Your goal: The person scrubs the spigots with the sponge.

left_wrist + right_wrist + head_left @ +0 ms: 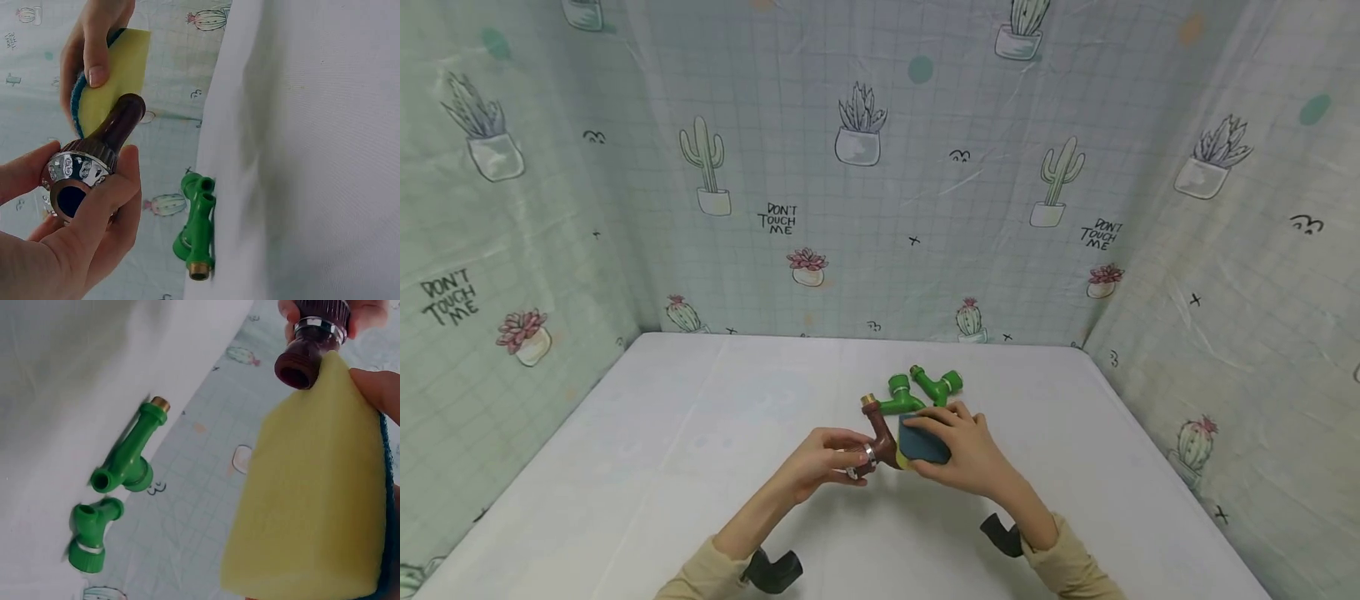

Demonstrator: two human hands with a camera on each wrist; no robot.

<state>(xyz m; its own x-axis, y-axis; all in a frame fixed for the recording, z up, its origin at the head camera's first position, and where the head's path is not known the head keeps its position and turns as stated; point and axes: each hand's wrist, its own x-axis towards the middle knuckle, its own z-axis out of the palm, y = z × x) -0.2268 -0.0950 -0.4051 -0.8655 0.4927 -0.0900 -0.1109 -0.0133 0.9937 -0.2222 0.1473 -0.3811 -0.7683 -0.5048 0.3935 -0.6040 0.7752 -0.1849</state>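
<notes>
My left hand [822, 460] grips a brown plastic tap [882, 437] by its ribbed end with the chrome ring, its brass-threaded end pointing up and away. In the left wrist view the tap's hollow chrome-rimmed end [70, 199] faces the camera between thumb and fingers. My right hand [966, 450] holds a two-layer sponge [927, 442], dark blue scouring layer under the fingers. Its yellow foam side [294, 500] lies against the tap's body, and the foam's corner meets the brown surface near the open spout in the right wrist view.
Just beyond the hands, two green plastic taps lie on the white table: one [898, 397] with a brass end [160, 403], and another [938, 386] to its right. Black angled pieces [775, 572] sit by both wrists. Cactus-print cloth [880, 200] encloses the table's back and sides.
</notes>
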